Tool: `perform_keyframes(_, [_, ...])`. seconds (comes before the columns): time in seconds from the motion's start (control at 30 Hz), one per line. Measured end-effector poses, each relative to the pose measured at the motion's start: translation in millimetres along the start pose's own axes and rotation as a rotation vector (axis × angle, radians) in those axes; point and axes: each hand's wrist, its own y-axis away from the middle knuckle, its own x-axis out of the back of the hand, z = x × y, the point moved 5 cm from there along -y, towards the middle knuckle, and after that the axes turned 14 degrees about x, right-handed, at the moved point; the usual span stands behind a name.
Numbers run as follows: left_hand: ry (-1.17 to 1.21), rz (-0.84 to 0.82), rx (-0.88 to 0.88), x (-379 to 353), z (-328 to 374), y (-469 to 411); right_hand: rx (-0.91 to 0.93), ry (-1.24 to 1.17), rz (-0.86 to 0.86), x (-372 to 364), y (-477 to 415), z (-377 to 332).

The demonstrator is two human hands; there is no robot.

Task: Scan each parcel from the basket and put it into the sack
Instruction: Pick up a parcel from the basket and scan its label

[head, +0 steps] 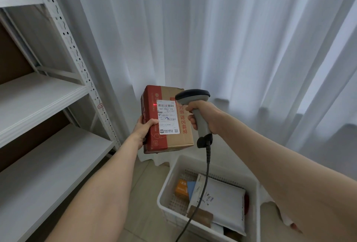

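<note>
My left hand (pixel 144 128) grips the cardboard parcel (pixel 185 137) by its left side, with the thumb on the front face. It holds the parcel up above the basket (pixel 168 183), which has more parcels in it. My right hand (pixel 202 117) is closed around the handle of the scanner (pixel 193 95), aimed at the label (pixel 167 116). The red dot (pixel 154 105) falls just left of the upper barcode, so I judge I must turn the scanner slightly right and hold the box steady. The sack I cannot see.

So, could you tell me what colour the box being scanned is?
The box is red and tan, with a white label; head view.
</note>
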Motion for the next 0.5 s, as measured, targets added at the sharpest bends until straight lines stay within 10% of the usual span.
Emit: perform_keyframes(0.5, [0.013,-0.021,0.022,12.7,-5.5,-3.6,0.005,0.053,0.001,-9.8,6.3,-6.7])
